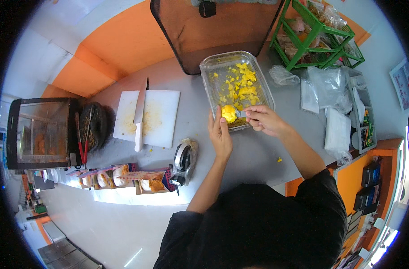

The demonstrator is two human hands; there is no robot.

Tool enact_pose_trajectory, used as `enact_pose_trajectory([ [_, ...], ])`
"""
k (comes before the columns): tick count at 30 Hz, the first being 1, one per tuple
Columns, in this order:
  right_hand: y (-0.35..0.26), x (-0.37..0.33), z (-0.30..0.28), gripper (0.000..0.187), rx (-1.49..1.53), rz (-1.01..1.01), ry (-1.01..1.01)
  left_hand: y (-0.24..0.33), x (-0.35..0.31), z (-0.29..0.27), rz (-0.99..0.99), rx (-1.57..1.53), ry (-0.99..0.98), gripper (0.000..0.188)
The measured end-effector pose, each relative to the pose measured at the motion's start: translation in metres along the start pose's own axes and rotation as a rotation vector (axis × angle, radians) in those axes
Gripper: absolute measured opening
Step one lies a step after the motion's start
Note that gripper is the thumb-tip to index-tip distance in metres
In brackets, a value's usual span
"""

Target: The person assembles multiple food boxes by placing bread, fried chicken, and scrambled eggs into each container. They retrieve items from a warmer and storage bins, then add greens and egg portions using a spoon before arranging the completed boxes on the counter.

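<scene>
A yellow fruit piece (pixel 228 113) is being held by the left hand (pixel 220 134) at the near rim of a clear rectangular dish (pixel 209 74). A small metal utensil (pixel 240 114) is being pressed against the piece by the right hand (pixel 263 119). Yellow chunks (pixel 242 85) are being kept in the dish. A knife (pixel 140 115) is being rested on the white cutting board (pixel 162 121).

Colourful snack packets (pixel 123 177) at counter edge; clear bags (pixel 327 83) right
</scene>
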State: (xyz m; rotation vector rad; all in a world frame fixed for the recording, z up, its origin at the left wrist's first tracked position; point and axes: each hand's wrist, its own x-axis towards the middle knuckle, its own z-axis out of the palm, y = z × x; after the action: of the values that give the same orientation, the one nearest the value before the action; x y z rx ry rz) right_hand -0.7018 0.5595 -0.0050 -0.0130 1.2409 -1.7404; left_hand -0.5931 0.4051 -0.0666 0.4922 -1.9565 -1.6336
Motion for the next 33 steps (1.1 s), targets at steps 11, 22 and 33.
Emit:
enact_pose_trajectory([
  [11,-0.005,-0.003,-0.031,0.009,0.120,-0.224,0.064,-0.006,-0.005,-0.009,0.067,0.159,-0.033,0.044],
  [22,-0.009,-0.067,0.055,0.024,-0.106,-0.351,0.218,0.062,-0.116,-0.147,0.046,0.104,-0.378,0.026],
  [33,0.135,-0.044,0.241,0.021,0.052,0.203,-0.268,-0.030,-0.158,-0.375,0.016,0.843,0.600,0.037],
])
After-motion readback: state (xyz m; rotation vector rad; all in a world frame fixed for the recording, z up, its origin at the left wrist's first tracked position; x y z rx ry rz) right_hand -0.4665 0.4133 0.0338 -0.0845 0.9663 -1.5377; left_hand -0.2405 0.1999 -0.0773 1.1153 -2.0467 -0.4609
